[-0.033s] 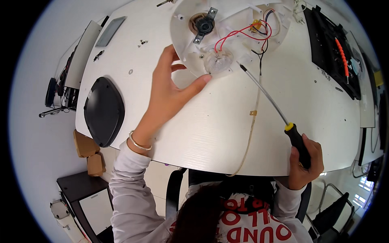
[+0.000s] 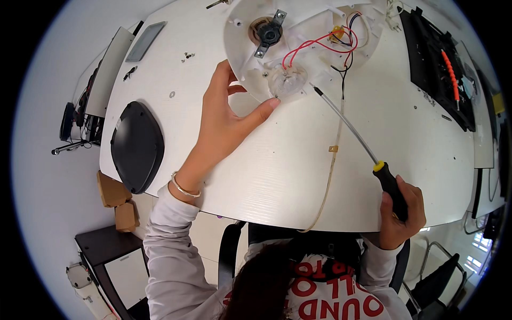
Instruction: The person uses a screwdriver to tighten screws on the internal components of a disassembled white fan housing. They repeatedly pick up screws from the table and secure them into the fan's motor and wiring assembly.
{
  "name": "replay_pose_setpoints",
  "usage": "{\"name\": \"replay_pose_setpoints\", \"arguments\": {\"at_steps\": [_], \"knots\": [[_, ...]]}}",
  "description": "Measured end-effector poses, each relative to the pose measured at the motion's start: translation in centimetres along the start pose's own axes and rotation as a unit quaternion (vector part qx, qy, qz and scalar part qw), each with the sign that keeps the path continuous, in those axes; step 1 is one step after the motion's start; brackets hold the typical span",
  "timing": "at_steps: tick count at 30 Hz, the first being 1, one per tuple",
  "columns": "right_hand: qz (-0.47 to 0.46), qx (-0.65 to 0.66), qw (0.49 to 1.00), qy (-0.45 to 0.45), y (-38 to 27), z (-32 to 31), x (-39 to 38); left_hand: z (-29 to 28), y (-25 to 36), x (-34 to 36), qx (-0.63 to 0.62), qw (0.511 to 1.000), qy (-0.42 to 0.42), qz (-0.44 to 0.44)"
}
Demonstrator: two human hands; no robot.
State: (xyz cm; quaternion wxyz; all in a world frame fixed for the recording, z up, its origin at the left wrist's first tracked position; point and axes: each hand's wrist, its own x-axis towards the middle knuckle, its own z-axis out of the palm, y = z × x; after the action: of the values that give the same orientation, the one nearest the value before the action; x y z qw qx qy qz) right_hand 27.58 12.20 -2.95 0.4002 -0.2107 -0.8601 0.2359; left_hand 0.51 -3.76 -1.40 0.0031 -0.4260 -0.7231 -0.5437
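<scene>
A white plastic housing (image 2: pixel 240 48), its inner side up, lies at the far middle of the table. My left hand (image 2: pixel 226 128) holds its near left edge, thumb on the rim and fingers partly hidden behind it. My right hand (image 2: pixel 404 216) grips the black and yellow handle of a screwdriver (image 2: pixel 353 129). The screwdriver's tip points at the housing, just right of a round clear plastic part (image 2: pixel 288 81); whether it touches anything I cannot tell. Red wires (image 2: pixel 319 40) run from that part across the housing. A dark round component with a metal bracket (image 2: pixel 268 34) sits farther back.
A pale cable (image 2: pixel 324 194) runs from the housing over the table's near edge. On the left lie a black curved cover (image 2: pixel 136 148), a grey flat tray-like piece (image 2: pixel 146 41), a washer (image 2: pixel 172 94) and small screws (image 2: pixel 189 55). A black tool case (image 2: pixel 434 66) stands right.
The screwdriver has shifted very slightly to the left with my right hand. My left hand has moved slightly right along the housing's edge.
</scene>
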Motion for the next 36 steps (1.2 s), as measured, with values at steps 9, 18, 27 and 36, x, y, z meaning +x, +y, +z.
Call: {"name": "replay_pose_setpoints", "arguments": {"at_steps": [9,18,27,36], "knots": [[0.0,0.012,1.0,-0.012,0.09,0.24,0.41,0.55,-0.74,0.02,0.015,0.999,0.029,0.008],[0.0,0.012,1.0,-0.011,0.07,0.38,0.66,0.61,-0.81,0.12,0.022,0.999,0.029,0.014],[-0.005,0.006,1.0,-0.007,0.06,0.47,0.74,0.6,-0.78,0.15,0.023,0.999,0.023,0.02],[-0.001,0.004,1.0,-0.01,0.17,0.53,0.68,0.68,-0.58,0.21,0.021,0.999,0.022,0.024]]}}
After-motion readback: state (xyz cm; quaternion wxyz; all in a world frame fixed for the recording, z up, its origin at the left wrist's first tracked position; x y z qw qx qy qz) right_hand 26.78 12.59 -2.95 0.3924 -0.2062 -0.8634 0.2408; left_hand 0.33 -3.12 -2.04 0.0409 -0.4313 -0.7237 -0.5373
